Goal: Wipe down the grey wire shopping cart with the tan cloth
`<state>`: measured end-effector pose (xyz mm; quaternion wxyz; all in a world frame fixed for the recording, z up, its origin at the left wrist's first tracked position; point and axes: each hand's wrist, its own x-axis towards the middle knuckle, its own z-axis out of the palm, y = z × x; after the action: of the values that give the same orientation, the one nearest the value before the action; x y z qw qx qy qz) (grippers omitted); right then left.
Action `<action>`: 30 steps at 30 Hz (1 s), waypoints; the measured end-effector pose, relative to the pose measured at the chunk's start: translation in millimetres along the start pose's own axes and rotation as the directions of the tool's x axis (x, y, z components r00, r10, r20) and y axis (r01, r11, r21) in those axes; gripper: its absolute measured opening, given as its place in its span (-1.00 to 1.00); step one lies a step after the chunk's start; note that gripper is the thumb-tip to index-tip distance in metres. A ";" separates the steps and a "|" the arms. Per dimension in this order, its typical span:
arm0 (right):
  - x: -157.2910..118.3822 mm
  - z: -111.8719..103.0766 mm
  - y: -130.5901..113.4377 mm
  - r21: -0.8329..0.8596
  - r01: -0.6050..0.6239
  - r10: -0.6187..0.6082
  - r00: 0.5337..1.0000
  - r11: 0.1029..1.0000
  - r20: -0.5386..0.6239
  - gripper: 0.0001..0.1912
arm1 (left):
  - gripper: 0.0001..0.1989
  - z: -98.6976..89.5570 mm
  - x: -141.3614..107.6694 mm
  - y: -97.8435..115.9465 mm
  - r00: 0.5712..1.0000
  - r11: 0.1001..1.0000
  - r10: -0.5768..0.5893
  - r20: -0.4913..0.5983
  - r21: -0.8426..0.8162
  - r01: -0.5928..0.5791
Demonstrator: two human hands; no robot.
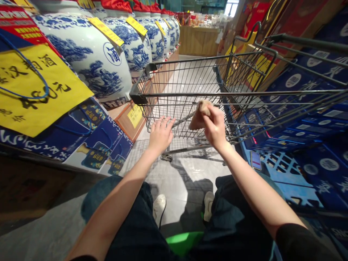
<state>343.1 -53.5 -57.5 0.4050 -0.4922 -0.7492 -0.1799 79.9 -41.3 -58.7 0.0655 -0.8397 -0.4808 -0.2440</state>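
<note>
A dark wire shopping cart [187, 95] stands across my front, its basket facing me. My left hand [161, 134] lies at the near side of the basket, palm down with the fingers stretched out. Whether its fingertips touch the wires I cannot tell. In my right hand [216, 125] a crumpled brownish cloth [198, 117] is pinched between thumb and fingers. The cloth hangs in front of the basket's wires, just below the top rail, and part of it is hidden by the fingers.
Large blue-and-white jars [108, 69] with red covers line the left, behind gift boxes and a yellow price sign [35, 87]. Blue boxes [323, 145] are stacked at right. A phone [256, 160] rests near a blue plastic crate [285, 183]. A wooden counter [198, 40] stands far back.
</note>
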 end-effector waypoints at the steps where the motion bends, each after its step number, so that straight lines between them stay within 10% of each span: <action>1: 2.9 -2.8 2.9 -0.012 -0.021 0.021 0.999 1.000 -0.037 -0.56 | -0.43 1.3 0.7 1.1 1.000 1.000 -0.006 -0.001 0.005 0.006; 12: -36.4 33.0 -41.0 0.000 0.107 -0.094 0.875 0.994 0.475 -0.38 | -0.46 0.1 12.7 8.2 0.998 0.998 -0.052 0.016 0.037 0.052; 18: -15.0 5.2 -20.9 -0.001 0.042 -0.041 0.976 0.999 0.215 -0.29 | -0.46 2.7 11.4 6.6 0.999 0.999 -0.034 0.003 0.035 0.034; 25: -20.8 2.8 -20.4 0.091 0.179 -0.200 0.916 0.980 0.348 -0.32 | -0.50 0.8 13.5 9.4 0.998 0.998 -0.061 -0.003 0.020 0.061; 30: 6.6 -20.7 -10.2 0.023 0.186 -0.186 0.955 0.982 0.232 -0.43 | -0.54 2.0 17.7 9.8 0.997 0.997 -0.074 0.000 -0.007 0.074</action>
<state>341.7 -67.9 -38.4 0.2957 -0.4371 -0.8346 -0.1579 96.1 -32.0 -50.8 0.0532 -0.8215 -0.5107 -0.2480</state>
